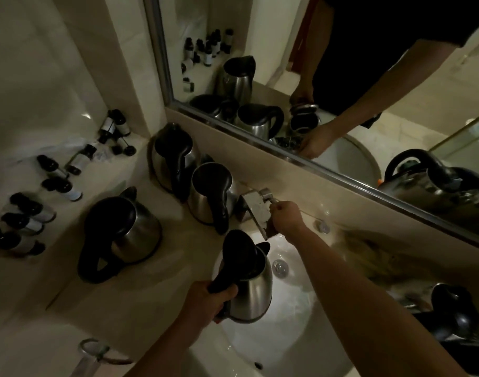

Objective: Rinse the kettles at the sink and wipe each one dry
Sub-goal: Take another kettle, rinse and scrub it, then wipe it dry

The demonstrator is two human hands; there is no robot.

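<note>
Left hand [205,300] grips kettle [253,289] handle over sink [287,336]; right hand [286,217] pinches faucet [256,206] lever.

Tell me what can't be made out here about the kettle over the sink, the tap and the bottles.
All from the head view:
- Steel kettle with black handle held by the left hand: its raised lid hides the inside.
- Chrome tap: the right hand covers the lever and spout; water flow can't be seen.
- Small dark bottles: labels too small and dim.
- Dark kettle at right edge: blurred, cut off.
</note>
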